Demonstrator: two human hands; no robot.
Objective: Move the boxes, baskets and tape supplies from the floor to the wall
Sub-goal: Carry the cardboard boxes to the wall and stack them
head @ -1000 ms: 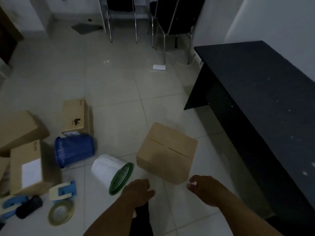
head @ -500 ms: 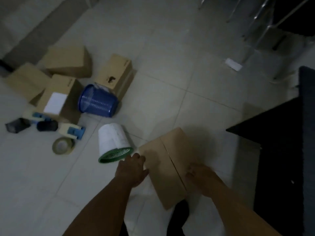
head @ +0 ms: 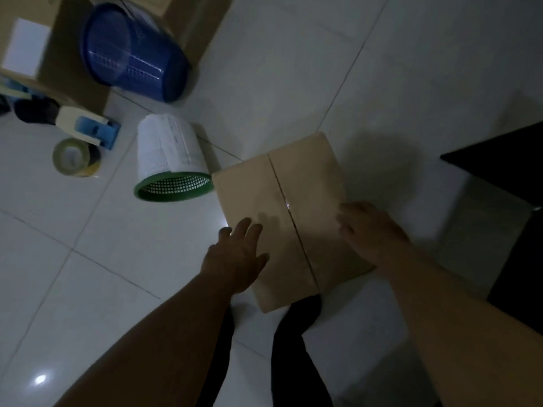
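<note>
Both hands at the taped cardboard box (head: 282,207) on the floor (head: 88,259), directly in front of the feet. Left hand (head: 235,254) spread flat, fingers (head: 244,230) reaching over the box's left edge; not yet gripping. Right hand (head: 370,230) curled over the right edge, fingers open, contact with the side likely but not certain in this dim light. Step judged: taking hold for the lift. To do well: bring the left palm down against the left side opposite the right, press inward evenly, hook fingertips under the lower edges, raise it level. Green-rimmed basket (head: 173,165) lies tipped just beside the box's far-left corner, so lift straight up to avoid knocking it. Blue basket (head: 135,54), tape roll (head: 75,157), tape dispenser (head: 88,127) and other boxes (head: 53,54) remain further left
</note>
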